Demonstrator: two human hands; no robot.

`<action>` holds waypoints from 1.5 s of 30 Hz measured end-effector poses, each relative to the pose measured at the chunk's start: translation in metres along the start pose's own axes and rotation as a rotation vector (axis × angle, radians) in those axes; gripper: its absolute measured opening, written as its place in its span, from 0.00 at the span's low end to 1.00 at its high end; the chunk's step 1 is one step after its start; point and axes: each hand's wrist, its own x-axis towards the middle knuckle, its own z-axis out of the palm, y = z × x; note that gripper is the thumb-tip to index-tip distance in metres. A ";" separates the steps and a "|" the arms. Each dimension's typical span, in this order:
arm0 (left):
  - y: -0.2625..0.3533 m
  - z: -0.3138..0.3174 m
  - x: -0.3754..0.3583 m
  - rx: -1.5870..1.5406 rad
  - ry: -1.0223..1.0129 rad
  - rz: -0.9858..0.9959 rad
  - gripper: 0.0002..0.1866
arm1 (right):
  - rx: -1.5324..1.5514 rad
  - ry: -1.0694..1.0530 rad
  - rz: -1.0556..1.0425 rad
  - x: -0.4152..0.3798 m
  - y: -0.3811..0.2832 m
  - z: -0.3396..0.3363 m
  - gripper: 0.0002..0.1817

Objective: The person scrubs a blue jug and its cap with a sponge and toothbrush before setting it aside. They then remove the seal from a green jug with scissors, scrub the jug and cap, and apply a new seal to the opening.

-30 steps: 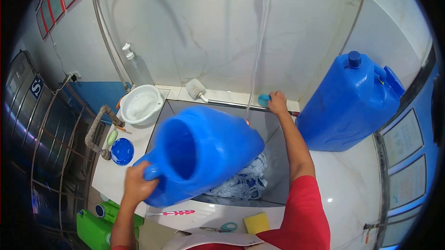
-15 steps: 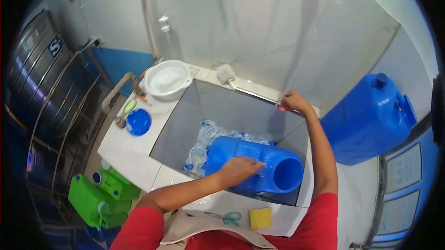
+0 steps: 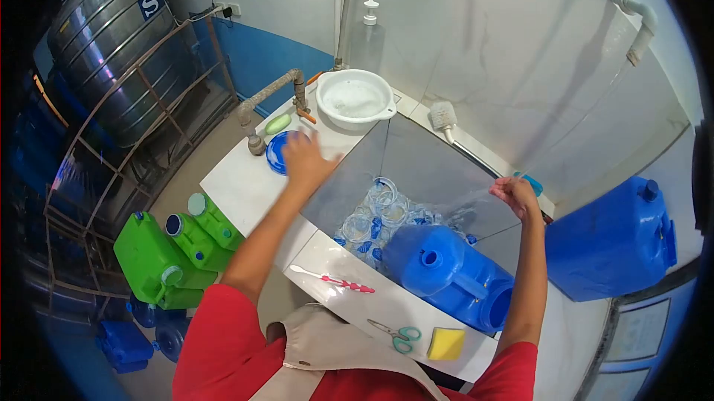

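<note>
My left hand (image 3: pixel 306 164), fingers spread and a little blurred, reaches over the round blue lid (image 3: pixel 276 152) on the white counter and partly covers it. My right hand (image 3: pixel 516 194) is raised over the right side of the sink, fingers curled together where a thin stream of water (image 3: pixel 569 131) comes down. Spray leaves the fingers toward the left; I cannot tell whether they hold anything. Below, a blue water jug (image 3: pixel 424 260) lies in the grey sink (image 3: pixel 346 170), its wide opening toward the lower right. Clear plastic rings and blue pieces (image 3: pixel 375 215) fill the sink bottom beside it.
A white basin of suds (image 3: pixel 355 100), a pipe tap (image 3: pixel 271 92) and a scrub brush (image 3: pixel 444 120) line the back. A pink-handled brush (image 3: pixel 335 280), scissors (image 3: pixel 399 334) and a yellow sponge (image 3: pixel 446 344) lie in front. Another blue jug (image 3: pixel 606 241) stands right; green jugs (image 3: pixel 160 260) stand left.
My left hand has left the blue jug and moved to the lid at the far left. The jug has turned, its small spout now facing up. The view has shifted; my right hand stays near the stream.
</note>
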 end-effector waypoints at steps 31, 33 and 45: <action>0.336 0.102 -0.026 -2.226 -1.604 -0.414 0.29 | -0.181 0.107 -0.111 -0.029 -0.057 0.011 0.13; 0.343 0.114 -0.024 -2.227 -1.500 -0.369 0.26 | -0.199 0.143 -0.097 -0.028 -0.058 0.008 0.13; 0.320 0.126 -0.003 -2.159 -0.889 -0.860 0.14 | -0.243 0.155 -0.078 -0.030 -0.069 0.006 0.10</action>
